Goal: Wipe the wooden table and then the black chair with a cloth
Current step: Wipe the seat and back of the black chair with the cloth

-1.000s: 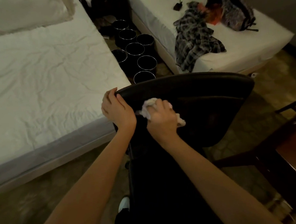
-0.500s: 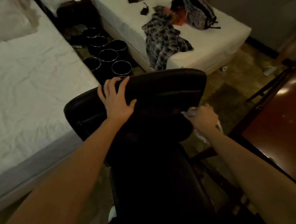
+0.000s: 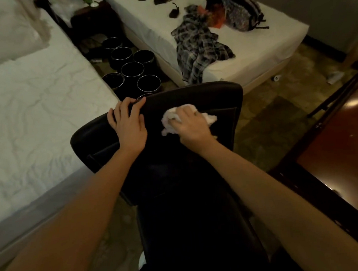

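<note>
The black chair [image 3: 215, 99] stands in front of me, its padded backrest tilted toward me. My left hand [image 3: 128, 126] grips the backrest's top edge at the left, fingers curled over it. My right hand [image 3: 191, 126] holds a crumpled white cloth [image 3: 169, 120] and presses it against the upper face of the backrest, just right of my left hand. The wooden table [image 3: 344, 145] shows as a reddish-brown top at the right edge of the view.
A white bed [image 3: 23, 108] lies to the left. A second bed [image 3: 242, 54] at the back carries a plaid shirt [image 3: 197, 49] and a bag [image 3: 239, 10]. Several black round bins [image 3: 132, 69] stand on the floor between the beds, just beyond the chair.
My right hand has brought the cloth from the backrest's right side up onto its upper face. My left hand has kept hold of the top edge. The view shifted slightly.
</note>
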A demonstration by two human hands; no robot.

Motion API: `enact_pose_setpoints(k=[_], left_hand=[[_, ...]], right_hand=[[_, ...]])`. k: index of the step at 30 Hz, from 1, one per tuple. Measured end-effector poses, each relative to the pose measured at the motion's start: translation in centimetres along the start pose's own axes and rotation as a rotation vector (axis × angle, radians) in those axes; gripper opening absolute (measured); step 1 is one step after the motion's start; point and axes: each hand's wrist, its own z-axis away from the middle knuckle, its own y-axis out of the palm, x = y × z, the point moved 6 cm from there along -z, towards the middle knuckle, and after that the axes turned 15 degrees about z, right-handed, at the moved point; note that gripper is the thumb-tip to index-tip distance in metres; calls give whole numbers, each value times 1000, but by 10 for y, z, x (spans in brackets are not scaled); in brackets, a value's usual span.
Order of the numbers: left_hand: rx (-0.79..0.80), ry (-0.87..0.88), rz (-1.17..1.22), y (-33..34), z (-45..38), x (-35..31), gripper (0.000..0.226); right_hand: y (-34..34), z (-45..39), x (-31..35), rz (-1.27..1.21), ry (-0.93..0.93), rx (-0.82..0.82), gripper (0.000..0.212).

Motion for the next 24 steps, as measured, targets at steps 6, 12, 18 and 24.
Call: enact_pose_setpoints(k=[6,12,18,24], left_hand=[[43,-4,31,9,-6,-5,42],[146,50,-13,6,-5,-1,52],[226,181,-180,3,9,2,66],[177,160,-279,4,20,-1,62]], right_hand=[[25,39,-96,-76,299,-45,35],[37,71,-135,-157,639,9,26],[29,73,-134,-266,898,163,31],[0,62,-106,-339,920,-37,31]])
